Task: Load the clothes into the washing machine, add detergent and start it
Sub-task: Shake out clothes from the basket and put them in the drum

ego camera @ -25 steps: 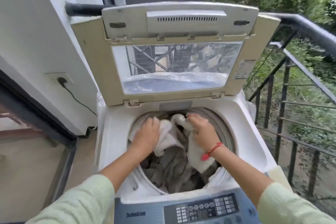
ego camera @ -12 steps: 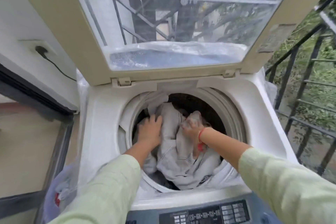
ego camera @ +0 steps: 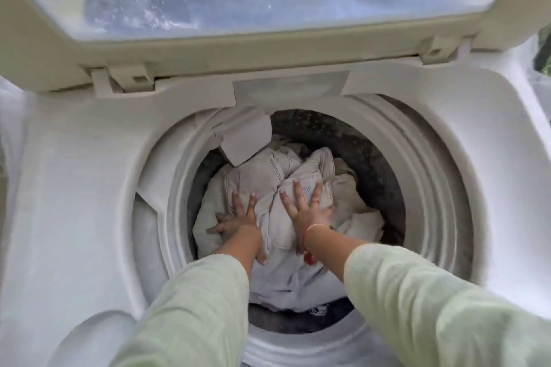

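Head view: left hand (ego camera: 240,219), right hand (ego camera: 304,210) flatten clothes (ego camera: 262,175) in washing machine (ego camera: 89,187).
Fingers (ego camera: 298,193) splayed at drum's six o'clock; detergent, start pending.

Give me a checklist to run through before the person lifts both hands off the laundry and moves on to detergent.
1. Beige hinged lid raised clear of the opening: ok.
2. Pale crumpled clothes sit inside the dark metal drum, below the white ribbed rim: ok.
3. Left hand and right hand press flat on the clothes, gripping nothing: ok.
4. No fabric caught over the rim: cannot tell; a pale flap lies at its far side.
5. Detergent at hand: cannot tell, none in view.
6. Control panel ready: cannot tell, out of view.
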